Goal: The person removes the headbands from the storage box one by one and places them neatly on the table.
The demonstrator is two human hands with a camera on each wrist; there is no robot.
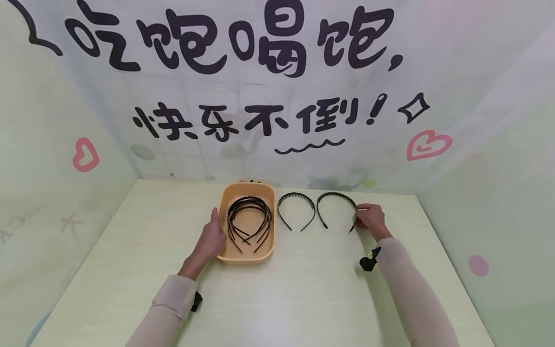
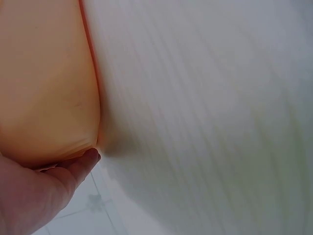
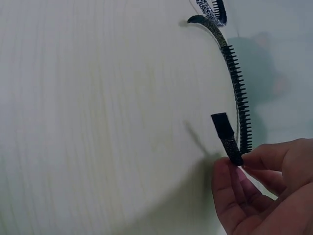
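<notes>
My left hand (image 1: 212,238) grips the left side of an orange plastic box (image 1: 248,260), with its fingers along the outer wall (image 2: 54,107). Inside that box lie several black headbands (image 1: 249,200), piled over one another. On the table to its right rests a black toothed headband (image 1: 297,194), ends toward me. Farther right, my right hand (image 1: 371,218) pinches one side of another black headband (image 1: 336,194) between thumb and fingers. The right wrist view shows the teeth along this headband (image 3: 237,83) and its flat dark end sticking out past the fingertips.
A pale wood-grain table (image 1: 295,299) spreads under everything. Behind it stands a printed wall (image 1: 243,159) with large black characters, and side walls (image 1: 485,231) rise left and right. Small black devices (image 1: 370,260) are worn at both wrists.
</notes>
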